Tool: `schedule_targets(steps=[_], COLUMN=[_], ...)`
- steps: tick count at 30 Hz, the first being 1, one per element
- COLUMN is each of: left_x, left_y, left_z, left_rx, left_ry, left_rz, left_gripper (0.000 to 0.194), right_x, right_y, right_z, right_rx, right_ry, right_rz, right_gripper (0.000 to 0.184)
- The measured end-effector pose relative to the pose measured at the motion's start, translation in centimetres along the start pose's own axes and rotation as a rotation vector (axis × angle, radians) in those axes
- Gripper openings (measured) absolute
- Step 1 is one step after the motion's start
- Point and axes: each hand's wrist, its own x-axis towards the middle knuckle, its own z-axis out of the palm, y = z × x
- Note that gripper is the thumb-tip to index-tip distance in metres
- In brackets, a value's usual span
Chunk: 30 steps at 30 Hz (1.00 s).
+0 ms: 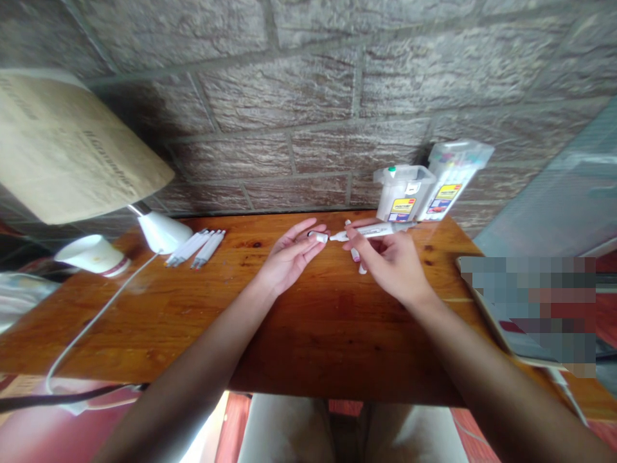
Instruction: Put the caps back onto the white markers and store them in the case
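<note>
Your forearms (202,354) are spanning the tabletop (347,334)
Half-open left hand (288,258) pinching cap (321,238); curled right hand (398,267) gripping marker (378,230).

Rough grey-brown blocks fill the wall (299,83), grey joints cutting between them, and right up against it runs the worktop (347,321), glossy warm wood, dark knots showing! A shaded lamp (81,154) looms left, a greyish panel (569,186) slants right, reddish floor (235,421) peeks out below.

I can't read any text reliably. Print on the lampshade (81,151), yellow box labels (403,204) and held marker (378,230) is too blurred.
</note>
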Motion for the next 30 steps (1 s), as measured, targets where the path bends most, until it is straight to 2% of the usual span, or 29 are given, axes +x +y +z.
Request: schedule_targets(steps=[5, 8, 12, 15, 18, 20, 24, 30], left_x=[0.0, 0.1, 0.0, 0.0, -0.1, -0.1, -0.2, -0.2], left_y=[0.0, -0.2, -0.4, -0.3, 0.1, 0.4, 0.3, 0.0], left_z=[-0.1, -0.1, 0.1, 0.1, 0.0, 0.0, 0.0, -0.1], left_rx=[0.01, 0.019, 0.031, 0.031, 0.023, 0.01, -0.008, -0.012], left_ry=[-0.012, -0.006, 0.009, 0.01, -0.002, -0.01, -0.041, -0.106], left_rz=[-0.016, -0.023, -0.036, -0.039, -0.024, -0.008, -0.004, -0.02], left_gripper=[0.037, 0.036, 0.034, 0.032, 0.032, 0.032, 0.031, 0.032], right_x=[-0.1, -0.3, -0.5, -0.3, 0.2, 0.5, 0.5, 0.1], right_y=[0.2, -0.1, -0.8, -1.1, -0.8, -0.7, -0.7, -1.1], right_z=[0.0, 0.2, 0.2, -0.5, -1.5, -1.9, -1.5, -0.9], right_rx=[-0.002, -0.092, -0.339, -0.442, -0.41, -0.318, -0.208, -0.265], right_ry=[-0.056, -0.053, 0.034, 0.144, 0.286, 0.326, 0.295, 0.241], right_rz=[0.009, -0.026, -0.129, -0.165, -0.135, -0.102, -0.069, -0.061], right_gripper=[0.041, 0.039, 0.03, 0.027, 0.028, 0.032, 0.035, 0.045])
